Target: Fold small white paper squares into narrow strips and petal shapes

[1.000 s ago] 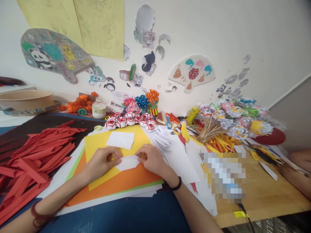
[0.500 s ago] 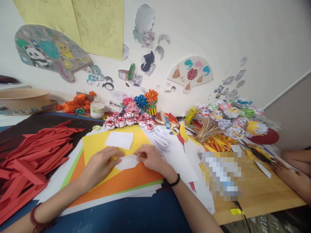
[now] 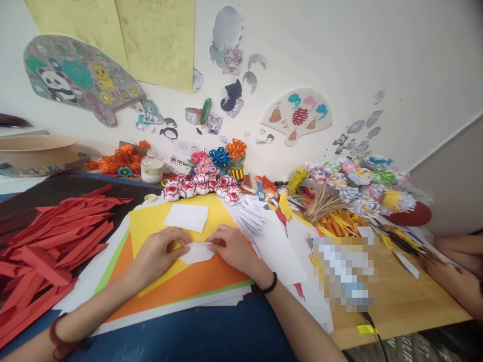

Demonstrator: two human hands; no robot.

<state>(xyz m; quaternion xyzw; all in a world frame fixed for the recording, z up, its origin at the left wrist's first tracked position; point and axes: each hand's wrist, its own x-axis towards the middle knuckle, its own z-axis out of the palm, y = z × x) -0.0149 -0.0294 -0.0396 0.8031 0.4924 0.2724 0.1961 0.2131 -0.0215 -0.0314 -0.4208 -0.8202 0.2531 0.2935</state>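
Note:
Between my hands is a small white piece of paper (image 3: 197, 254) with its corners folded in. My left hand (image 3: 163, 250) pinches its left end, and my right hand (image 3: 231, 246) pinches the upper right edge between thumb and fingers. The paper rests low over a yellow sheet (image 3: 147, 226) and an orange sheet (image 3: 181, 284), stacked on green and white sheets. Just beyond my fingers lies a flat white paper rectangle (image 3: 186, 217). My fingertips partly cover the folded piece's ends.
Folded red paper strips (image 3: 64, 241) are heaped on the left. Red-and-white paper flowers (image 3: 199, 188) and a glue bottle (image 3: 151, 168) stand behind the stack. White paper slips (image 3: 249, 216) lie to the right, near a blurred object (image 3: 343, 271). Another person's hand (image 3: 449, 274) is at far right.
My right fingers have shifted slightly left along the paper's upper edge. The folded paper's outline looks a little shorter at the top, and the view has shifted slightly.

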